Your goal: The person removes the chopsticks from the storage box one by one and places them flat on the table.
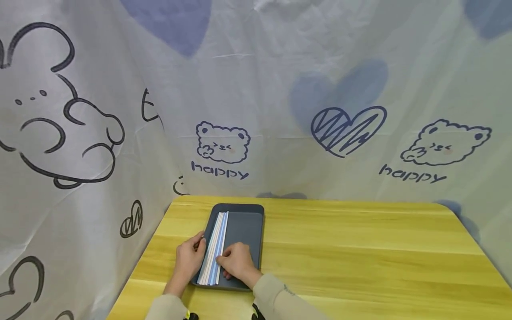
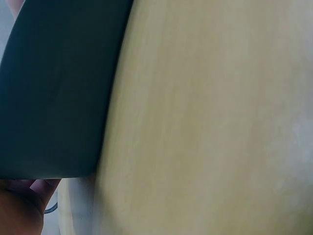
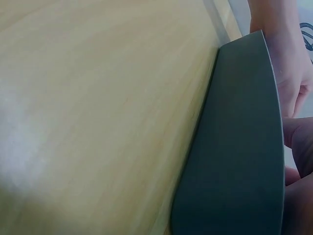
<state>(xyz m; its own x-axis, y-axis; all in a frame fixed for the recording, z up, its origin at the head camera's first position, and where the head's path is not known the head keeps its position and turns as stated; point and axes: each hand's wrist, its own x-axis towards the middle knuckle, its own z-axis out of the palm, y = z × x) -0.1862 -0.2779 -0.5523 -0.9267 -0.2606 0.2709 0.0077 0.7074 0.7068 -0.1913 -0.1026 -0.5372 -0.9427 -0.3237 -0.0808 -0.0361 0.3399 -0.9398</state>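
Note:
A dark grey rectangular tray (image 1: pixel 244 231) lies on the table. Along its left side runs a bundle of long thin straw-like sticks (image 1: pixel 216 244), white, pinkish and blue, side by side lengthwise. My left hand (image 1: pixel 189 258) is at the tray's left rim, with curled fingers and thumb gripping the edge beside the bundle. Reaching over the right half of the tray, my right hand (image 1: pixel 239 261) has thumb and forefinger pinched at the right side of the sticks. Both wrist views mostly show the tray's outer wall (image 2: pixel 54 88), which hides the sticks and fingertips.
Around the tray spreads the yellow wood-grain table (image 1: pixel 360 249). A pale cloth (image 1: pixel 272 111) printed with bears and hearts hangs behind the table and along its left side. The tray stands near the table's left edge.

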